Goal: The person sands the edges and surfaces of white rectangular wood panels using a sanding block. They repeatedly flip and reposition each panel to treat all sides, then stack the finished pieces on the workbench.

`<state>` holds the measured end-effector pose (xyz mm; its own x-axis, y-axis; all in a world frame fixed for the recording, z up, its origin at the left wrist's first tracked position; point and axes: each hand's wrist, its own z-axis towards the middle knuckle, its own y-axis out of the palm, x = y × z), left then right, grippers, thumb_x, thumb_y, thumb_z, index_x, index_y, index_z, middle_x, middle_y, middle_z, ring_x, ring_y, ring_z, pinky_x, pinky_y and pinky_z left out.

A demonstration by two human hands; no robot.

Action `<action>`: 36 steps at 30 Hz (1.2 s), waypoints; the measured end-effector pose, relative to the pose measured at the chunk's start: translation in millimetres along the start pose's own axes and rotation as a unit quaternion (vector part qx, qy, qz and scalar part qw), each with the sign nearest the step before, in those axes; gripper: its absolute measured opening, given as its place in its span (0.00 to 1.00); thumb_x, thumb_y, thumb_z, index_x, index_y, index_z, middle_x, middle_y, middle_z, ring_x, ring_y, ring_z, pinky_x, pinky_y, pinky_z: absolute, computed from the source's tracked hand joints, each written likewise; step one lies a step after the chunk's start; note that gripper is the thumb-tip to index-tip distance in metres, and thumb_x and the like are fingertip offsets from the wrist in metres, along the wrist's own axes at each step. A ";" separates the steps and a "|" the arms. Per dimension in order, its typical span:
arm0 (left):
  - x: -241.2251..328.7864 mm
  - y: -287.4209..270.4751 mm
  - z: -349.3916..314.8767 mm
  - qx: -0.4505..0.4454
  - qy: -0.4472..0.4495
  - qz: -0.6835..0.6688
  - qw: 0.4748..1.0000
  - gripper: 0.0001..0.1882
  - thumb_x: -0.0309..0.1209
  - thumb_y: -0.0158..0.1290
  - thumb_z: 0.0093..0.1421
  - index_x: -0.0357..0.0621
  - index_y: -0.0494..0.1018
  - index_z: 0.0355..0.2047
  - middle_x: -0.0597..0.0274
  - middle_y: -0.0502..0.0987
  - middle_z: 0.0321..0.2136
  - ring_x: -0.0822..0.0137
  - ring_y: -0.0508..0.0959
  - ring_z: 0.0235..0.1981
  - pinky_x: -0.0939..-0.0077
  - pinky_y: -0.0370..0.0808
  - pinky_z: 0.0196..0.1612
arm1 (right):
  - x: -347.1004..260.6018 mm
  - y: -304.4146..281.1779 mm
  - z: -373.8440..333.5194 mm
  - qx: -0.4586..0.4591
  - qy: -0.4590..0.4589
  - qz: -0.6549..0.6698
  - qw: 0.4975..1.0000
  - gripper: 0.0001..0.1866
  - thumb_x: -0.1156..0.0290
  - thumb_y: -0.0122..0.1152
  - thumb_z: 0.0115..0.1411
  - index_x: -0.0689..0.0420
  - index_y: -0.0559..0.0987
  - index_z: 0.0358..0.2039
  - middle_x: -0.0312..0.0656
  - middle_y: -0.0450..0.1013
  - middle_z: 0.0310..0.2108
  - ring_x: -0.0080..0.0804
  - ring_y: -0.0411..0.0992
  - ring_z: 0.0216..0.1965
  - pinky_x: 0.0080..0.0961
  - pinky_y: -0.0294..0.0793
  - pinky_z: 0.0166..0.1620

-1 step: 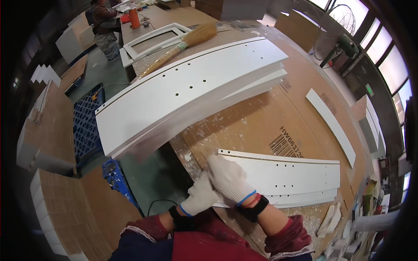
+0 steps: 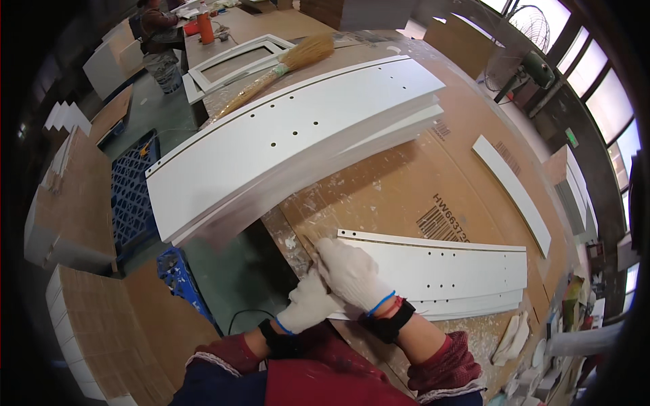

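Both my hands wear white knit gloves and meet at the left end of a small stack of white drilled panels (image 2: 399, 260) lying on the cardboard-covered table. My right hand (image 2: 349, 271) is closed over that end, its fingertips pointing left; whatever it may grip is hidden under the glove. Just below and to the left, my left hand (image 2: 310, 302) presses against it with curled fingers, near the panel edge. What lies between the two hands cannot be made out. The top panel has a groove along its far edge and several small dark holes.
A taller stack of white drilled panels (image 2: 223, 166) stands beyond my hands. Behind it lie a straw brush (image 2: 308, 54) and white frames (image 2: 203, 80). A narrow white strip (image 2: 512, 193) rests at right, near crumpled gloves (image 2: 512, 340). Another person (image 2: 161, 40) is at the far left.
My right hand has shifted slightly to the left at the panel end. The whole view has moved a little; the panels stay where they were.
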<state>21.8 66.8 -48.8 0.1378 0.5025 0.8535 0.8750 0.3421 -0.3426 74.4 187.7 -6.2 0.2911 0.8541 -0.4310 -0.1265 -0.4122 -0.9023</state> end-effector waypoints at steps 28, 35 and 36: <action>-9.7 -15.7 -35.7 0.133 0.313 0.069 0.938 0.28 0.27 0.60 0.57 0.33 0.70 0.58 0.38 0.69 0.60 0.47 0.69 0.63 0.62 0.64 0.65 | 277.0 -107.0 -323.4 0.232 0.463 -0.283 0.808 0.11 0.60 0.52 0.66 0.54 0.76 0.37 0.56 0.77 0.28 0.59 0.76 0.31 0.52 0.74 0.35; -14.6 -15.3 -33.7 0.177 0.322 0.113 0.923 0.28 0.25 0.63 0.54 0.35 0.72 0.56 0.38 0.70 0.58 0.44 0.71 0.60 0.60 0.67 0.63 | 266.5 -136.1 -316.8 0.294 0.452 -0.244 0.806 0.14 0.59 0.55 0.63 0.57 0.76 0.38 0.59 0.77 0.32 0.63 0.75 0.37 0.51 0.74 0.39; -10.0 -13.6 -33.1 0.169 0.336 0.141 0.916 0.28 0.23 0.62 0.52 0.34 0.72 0.56 0.38 0.70 0.58 0.44 0.71 0.60 0.60 0.67 0.63 | 261.8 -133.1 -302.5 0.281 0.436 -0.260 0.814 0.12 0.60 0.55 0.63 0.56 0.76 0.38 0.56 0.77 0.31 0.59 0.76 0.34 0.49 0.75 0.36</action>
<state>23.9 30.9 -39.7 0.6905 0.0452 0.7219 0.5821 0.5577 -0.5917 454.3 370.2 4.7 0.9759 0.2148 -0.0388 -0.1146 0.3531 -0.9285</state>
